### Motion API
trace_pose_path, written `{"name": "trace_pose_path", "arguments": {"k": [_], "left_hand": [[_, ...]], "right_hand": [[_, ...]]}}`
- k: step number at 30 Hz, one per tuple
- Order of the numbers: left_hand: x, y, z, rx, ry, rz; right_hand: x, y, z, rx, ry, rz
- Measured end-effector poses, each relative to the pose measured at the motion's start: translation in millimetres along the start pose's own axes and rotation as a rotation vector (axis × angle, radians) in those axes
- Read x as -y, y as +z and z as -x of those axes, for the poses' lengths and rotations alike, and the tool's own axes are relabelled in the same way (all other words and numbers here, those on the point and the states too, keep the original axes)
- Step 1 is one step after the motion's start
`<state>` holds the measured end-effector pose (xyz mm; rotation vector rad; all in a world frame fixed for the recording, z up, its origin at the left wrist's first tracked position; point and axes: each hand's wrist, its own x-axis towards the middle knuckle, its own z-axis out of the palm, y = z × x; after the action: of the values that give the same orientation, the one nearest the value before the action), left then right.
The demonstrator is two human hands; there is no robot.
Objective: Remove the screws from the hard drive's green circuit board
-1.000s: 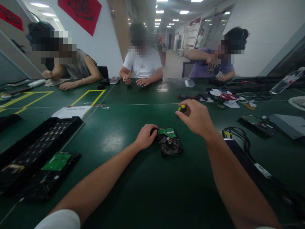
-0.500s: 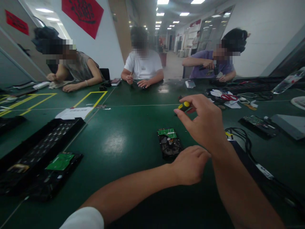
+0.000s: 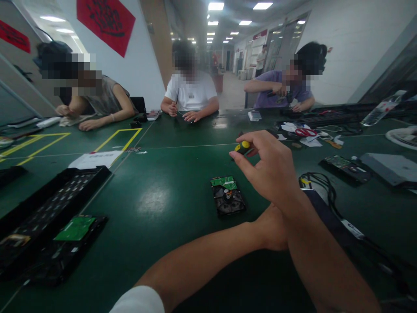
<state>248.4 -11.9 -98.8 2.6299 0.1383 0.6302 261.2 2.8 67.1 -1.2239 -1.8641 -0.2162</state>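
Note:
My right hand (image 3: 269, 158) is raised over the green table, its thumb and fingers closed on a screwdriver (image 3: 242, 148) with a yellow and black handle. The tool's shaft cannot be made out. Below and to the left of that hand lies a hard drive (image 3: 228, 196), its green circuit board facing up; neither hand touches it. My left hand (image 3: 273, 227) has crossed over to the right, with its fingers hidden behind my right forearm.
At left lie a long black tray (image 3: 58, 198), another drive (image 3: 73, 239) and a paper sheet (image 3: 96, 159). Cables (image 3: 329, 191), a drive (image 3: 345, 168), a grey box (image 3: 391, 169), red scissors (image 3: 306, 132) and a bottle (image 3: 381, 112) are on the right. Three people sit across the table.
My left hand has slid right, behind my right forearm. My right hand keeps its grip on the screwdriver. The whole view has shifted slightly.

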Motion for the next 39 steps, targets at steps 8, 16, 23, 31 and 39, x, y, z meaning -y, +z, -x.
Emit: {"name": "trace_pose_path", "arguments": {"k": [8,16,23,31,39], "left_hand": [[-32.0,-20.8,63.2,-0.229,-0.161,0.024],[-17.6,-62.4,121.7,-0.471,-0.499,-0.411],[-3.0,-52.7,138.1,-0.464,-0.939,-0.234],[0.8,-49.0,119.0,-0.424,-0.995,-0.276],[9.1,-52.3,115.9,-0.320,-0.961,-0.442]], "right_hand": [[-27.9,36.0,-7.8,0.009,0.028,-0.070],[-69.4,73.1,27.9,-0.123,0.302,-0.091],[-86.1,84.2,81.0,-0.228,0.352,-0.107],[-95.4,87.8,117.5,-0.299,0.254,-0.035],[-94.9,81.1,117.6,-0.309,0.230,-0.001]]}}
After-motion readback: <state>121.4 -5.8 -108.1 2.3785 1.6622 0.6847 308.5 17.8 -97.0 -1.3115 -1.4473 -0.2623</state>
